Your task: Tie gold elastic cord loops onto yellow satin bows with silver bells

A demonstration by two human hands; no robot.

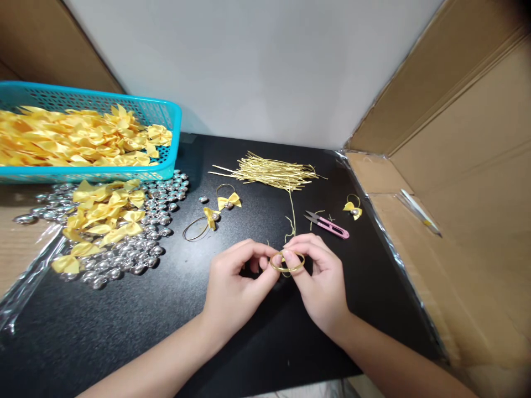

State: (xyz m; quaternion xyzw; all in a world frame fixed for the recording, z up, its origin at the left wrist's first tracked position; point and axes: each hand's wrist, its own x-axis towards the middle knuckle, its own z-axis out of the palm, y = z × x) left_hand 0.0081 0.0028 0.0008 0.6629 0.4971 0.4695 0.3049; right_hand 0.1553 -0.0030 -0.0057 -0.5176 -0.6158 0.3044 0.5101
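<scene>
My left hand (243, 279) and my right hand (319, 276) meet above the front part of the black table, both closed on one thin gold ring (286, 269). Thumbs and fingertips pinch its far side, where a bit of yellow shows between them. A gold cord (292, 207) runs from the fingers up toward a bundle of cut gold cords (274, 172). Just beyond my right hand lie pink thread snips (329, 225), blades pointing left. Two rings with a yellow bow and silver bead, a nearer one (209, 219) and a farther one (229, 202), lie left of the cord.
A turquoise basket (176, 127) full of yellow bows stands at the back left. Before it are loose bows (103, 213) among many silver beads (120, 260). Another bow ring (353, 209) lies at the right. Cardboard walls (468, 138) flank the table, and a white-handled tool (418, 210) rests on cardboard.
</scene>
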